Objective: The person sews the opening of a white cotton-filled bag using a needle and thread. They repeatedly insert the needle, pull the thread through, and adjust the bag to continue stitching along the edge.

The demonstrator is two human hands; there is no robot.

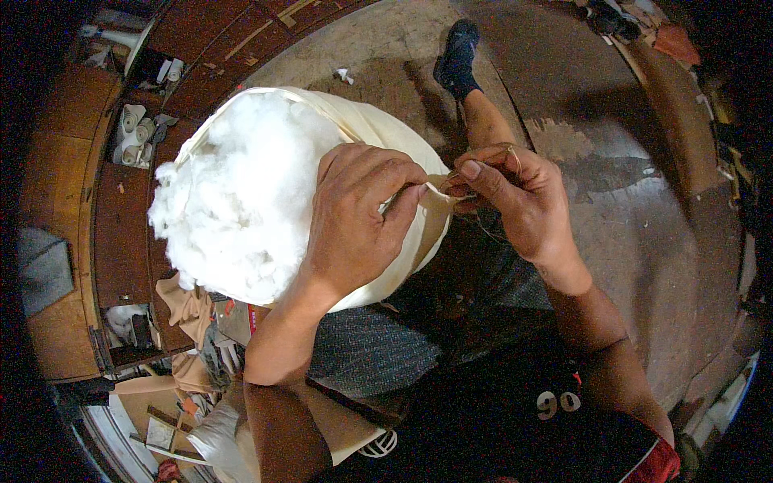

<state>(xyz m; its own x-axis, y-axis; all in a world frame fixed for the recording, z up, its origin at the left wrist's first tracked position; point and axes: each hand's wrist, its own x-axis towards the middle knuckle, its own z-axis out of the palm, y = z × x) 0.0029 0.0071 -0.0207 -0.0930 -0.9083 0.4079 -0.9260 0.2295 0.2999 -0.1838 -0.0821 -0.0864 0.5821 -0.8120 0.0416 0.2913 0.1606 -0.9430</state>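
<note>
A cream fabric cover [370, 121] rests on my lap, with a big mass of white fibre stuffing [233, 193] showing in its open left part. My left hand [362, 209] lies over the cover, thumb and fingertips pinching its edge at the right side. Close beside it, my right hand [523, 201] is closed in a pinch on thin pale thread [511, 149] at the same fabric edge. Whether a needle is between those fingertips I cannot make out.
Wooden cabinets [121, 233] with cubbies of rolls line the left. Fabric scraps and tools [185, 386] lie at the lower left. My outstretched leg [487, 121] with a dark sock is on the worn board floor [612, 233]. More clutter [676, 44] sits at the upper right.
</note>
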